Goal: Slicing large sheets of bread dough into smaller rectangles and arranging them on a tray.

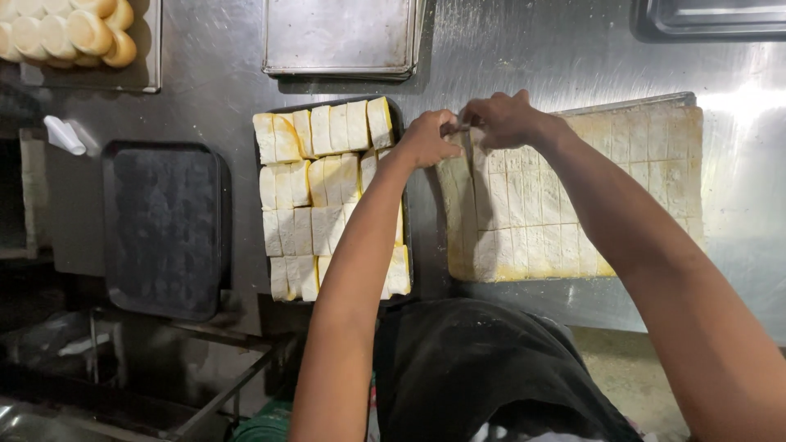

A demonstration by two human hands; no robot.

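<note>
Both hands met at the far-left corner of the slab (565,196). Left hand (427,139) was curled nearly closed, fingers pinched on the slab's corner strip; exactly what it gripped could not be told. Right hand (503,119) was also curled tight, knuckles up, fingertips touching the left hand's. A thin dark thing, maybe a blade, showed between them, too small to make out. Both forearms ran from the near edge up across the view, the left one crossing over the tray (407,196) of cut pieces.

Slab: pale, floury, scored into a grid of small rectangles, lying flat on a board on the steel table (524,57), right of centre. Its near edge looked yellowish.

Just left of the slab, the dark tray held cut pieces (315,188), pale with yellow sides, stood in rough rows and packed close, some tilted.

Further left, an empty dark tray (164,229) lay near the table's left edge. A small white object (64,135) lay beyond it.

Far left corner: round buns (65,33) crowded on a tray. Far centre: a metal pan (340,37). Far right: another pan's (712,20) edge.

Near edge: the person's dark apron (475,376).
</note>
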